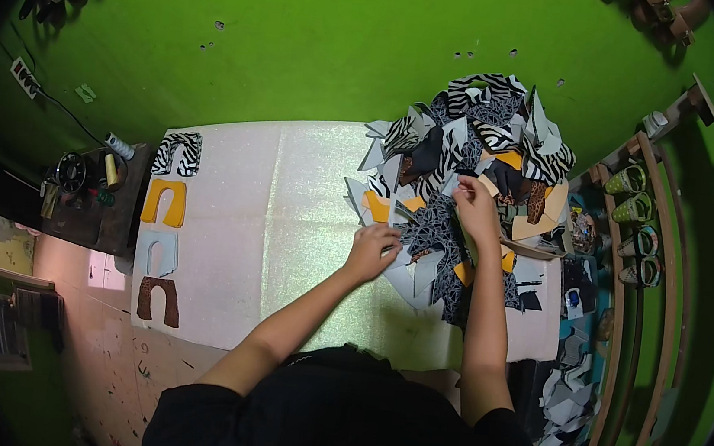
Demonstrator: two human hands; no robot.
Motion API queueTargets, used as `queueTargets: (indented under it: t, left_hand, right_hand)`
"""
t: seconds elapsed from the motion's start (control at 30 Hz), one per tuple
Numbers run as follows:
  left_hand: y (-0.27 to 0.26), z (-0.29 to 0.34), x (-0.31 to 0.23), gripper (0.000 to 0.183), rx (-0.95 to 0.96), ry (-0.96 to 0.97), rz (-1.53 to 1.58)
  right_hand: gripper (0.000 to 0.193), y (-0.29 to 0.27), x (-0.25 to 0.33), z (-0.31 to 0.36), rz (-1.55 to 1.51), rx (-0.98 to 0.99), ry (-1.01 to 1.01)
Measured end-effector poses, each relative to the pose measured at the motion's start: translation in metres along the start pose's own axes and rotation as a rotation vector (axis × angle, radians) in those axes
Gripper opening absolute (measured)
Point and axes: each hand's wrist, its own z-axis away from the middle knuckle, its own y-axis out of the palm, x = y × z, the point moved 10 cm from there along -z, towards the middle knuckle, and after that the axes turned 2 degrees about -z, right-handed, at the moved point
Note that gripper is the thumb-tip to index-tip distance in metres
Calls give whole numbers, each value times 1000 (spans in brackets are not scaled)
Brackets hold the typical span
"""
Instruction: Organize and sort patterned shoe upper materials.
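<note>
Pale table (pixel 230 227): scrap heap (pixel 437 221) at right, four arch-shaped pieces (pixel 166 189) lined up at left.

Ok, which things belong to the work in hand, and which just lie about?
Likely in the work:
left hand and right hand, at the scrap pile
zebra U-piece, yellow U-piece, grey U-piece, brown U-piece

Apparently lying about:
green sandals
thread spool
power strip

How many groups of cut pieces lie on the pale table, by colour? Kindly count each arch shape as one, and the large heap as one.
Zebra-striped arch: 1
Yellow arch: 1
Light grey arch: 1
Brown spotted arch: 1
Mixed-colour heap of pieces: 1
Total: 5
</note>
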Motion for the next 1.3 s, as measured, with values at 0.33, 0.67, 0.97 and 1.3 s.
queueTargets:
  t: [0.33,0.67,0.97,1.3]
  left_hand:
    - [33,42,-15,15,202,123,181]
    - [-19,26,62,15,-214,-235,203]
    - [-21,24,80,15,-261,-246,310]
    - [-36,5,51,12,-223,-252,359]
  right_hand:
    - [48,60,-63,-37,225,-70,155]
    - [31,28,-90,-23,7,-399,219]
    - [26,-25,-92,17,-283,-527,255]
    - [19,-59,-72,62,-635,-544,176]
